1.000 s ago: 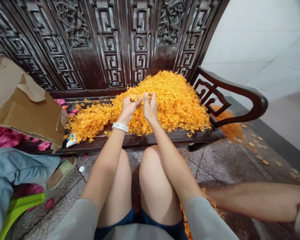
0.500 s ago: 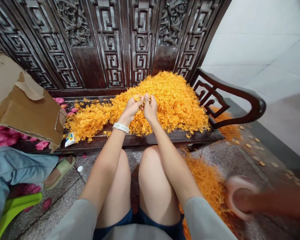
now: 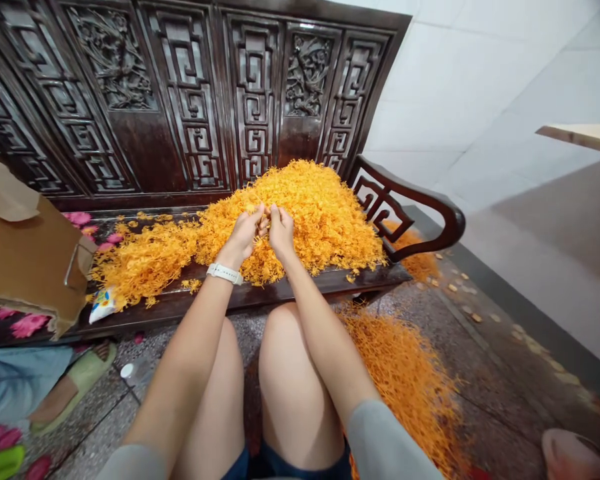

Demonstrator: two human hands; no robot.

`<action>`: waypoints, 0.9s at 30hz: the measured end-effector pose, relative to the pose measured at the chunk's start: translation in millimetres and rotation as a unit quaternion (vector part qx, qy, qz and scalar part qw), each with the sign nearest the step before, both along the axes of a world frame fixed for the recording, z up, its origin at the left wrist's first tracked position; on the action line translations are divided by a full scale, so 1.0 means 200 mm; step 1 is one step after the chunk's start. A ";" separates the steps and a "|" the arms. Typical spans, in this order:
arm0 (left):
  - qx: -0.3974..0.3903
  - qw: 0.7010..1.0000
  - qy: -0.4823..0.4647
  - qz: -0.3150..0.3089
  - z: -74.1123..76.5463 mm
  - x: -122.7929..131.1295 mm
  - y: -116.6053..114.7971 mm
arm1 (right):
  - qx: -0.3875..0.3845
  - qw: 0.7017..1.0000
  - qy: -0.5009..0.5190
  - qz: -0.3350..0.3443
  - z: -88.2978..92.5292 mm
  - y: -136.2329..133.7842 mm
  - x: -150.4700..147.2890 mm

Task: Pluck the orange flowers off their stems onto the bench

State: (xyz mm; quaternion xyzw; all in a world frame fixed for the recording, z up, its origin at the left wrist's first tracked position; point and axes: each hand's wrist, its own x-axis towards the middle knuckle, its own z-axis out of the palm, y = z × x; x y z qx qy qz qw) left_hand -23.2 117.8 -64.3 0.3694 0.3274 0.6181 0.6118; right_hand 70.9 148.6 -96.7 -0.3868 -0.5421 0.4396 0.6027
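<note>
A large heap of shredded orange petals (image 3: 300,213) covers the seat of a dark carved wooden bench (image 3: 190,100). My left hand (image 3: 243,235), with a white watch strap (image 3: 224,273) on its wrist, pinches a few orange strands at the heap's front. Close beside it, my right hand (image 3: 280,230) pinches strands too, its fingertips almost meeting those of my left hand. Both hands rest against the heap. A second orange pile (image 3: 405,390) lies on the floor to the right of my knees.
A torn cardboard box (image 3: 30,260) and a small printed packet (image 3: 103,305) stand on the bench's left end. A person's leg in blue cloth with a green sandal (image 3: 75,380) is at lower left. The bench's curved armrest (image 3: 415,200) rises right, above tan flakes (image 3: 480,313) on the floor.
The view has swung, shifting the bench left and down. A co-worker's arm has withdrawn from the right, and the floor pile is larger than a second ago. My hands have drawn closer together.
</note>
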 end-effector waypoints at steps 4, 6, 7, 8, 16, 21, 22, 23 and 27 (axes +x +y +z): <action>0.009 0.999 0.037 -0.001 0.01 0.00 -0.01 | 0.036 0.999 -0.031 0.007 -0.01 0.01 0.01; 0.013 0.999 0.051 0.005 0.01 0.00 -0.01 | 0.047 0.996 -0.070 -0.003 0.00 0.00 0.02; 0.014 0.998 0.059 0.011 0.01 0.00 -0.02 | 0.052 0.995 -0.089 -0.017 0.00 0.00 0.02; 0.016 0.997 0.067 0.018 0.01 0.01 -0.02 | 0.057 0.992 -0.105 -0.036 0.00 0.00 0.03; -0.011 1.000 0.005 -0.002 0.00 -0.01 0.00 | 0.058 0.992 -0.100 -0.041 0.02 -0.01 0.00; -0.065 0.996 -0.050 -0.028 0.04 -0.04 -0.02 | 0.072 0.996 -0.061 -0.005 0.07 -0.04 -0.03; -0.068 0.995 -0.059 -0.037 0.05 -0.04 -0.03 | 0.063 0.997 -0.046 -0.002 0.08 -0.05 -0.03; -0.070 0.994 -0.068 -0.047 0.06 -0.04 -0.03 | 0.043 0.999 -0.025 0.007 0.10 -0.07 -0.03; -0.064 0.991 -0.095 -0.069 0.07 -0.07 -0.03 | -0.101 0.983 0.104 0.115 0.17 -0.13 -0.01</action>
